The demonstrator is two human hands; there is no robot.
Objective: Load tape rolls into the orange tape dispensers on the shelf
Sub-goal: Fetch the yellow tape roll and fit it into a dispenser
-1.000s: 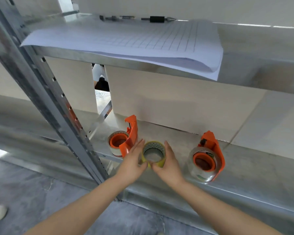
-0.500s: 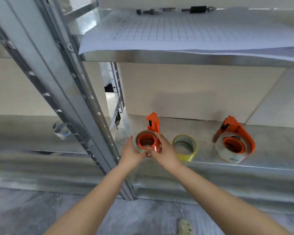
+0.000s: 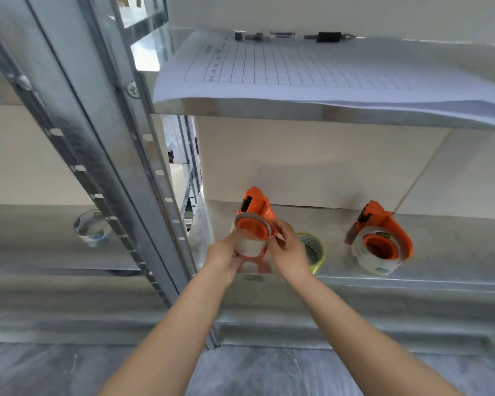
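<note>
Head view shows both hands holding one orange tape dispenser (image 3: 256,212) just above the near edge of the metal shelf (image 3: 440,247). The left hand (image 3: 223,257) is curled around the left side of the clear tape roll (image 3: 249,242) that sits on this dispenser. The right hand (image 3: 289,254) pinches the dispenser's right side with its fingers bent. The dispenser stands between the two hands, and its top sticks up on the far side of them. Its round orange hub faces up and toward the camera, with the pale roll wrapped around it. A yellow tape roll (image 3: 315,250) lies flat on the shelf just right of the right hand, partly hidden behind it. Farther right, well apart from the hands, a second orange tape dispenser (image 3: 383,238) rests on the shelf with a clear roll on its hub. A stack of gridded paper (image 3: 297,72) lies on the upper shelf. A small clear cup (image 3: 90,228) sits far off to the left, behind the metal post (image 3: 103,155). Half a second ago the held dispenser was lower and closer to the shelf, and now it is lifted and tipped so the hub shows more. One second ago both hands were around the yellow roll instead.
</note>
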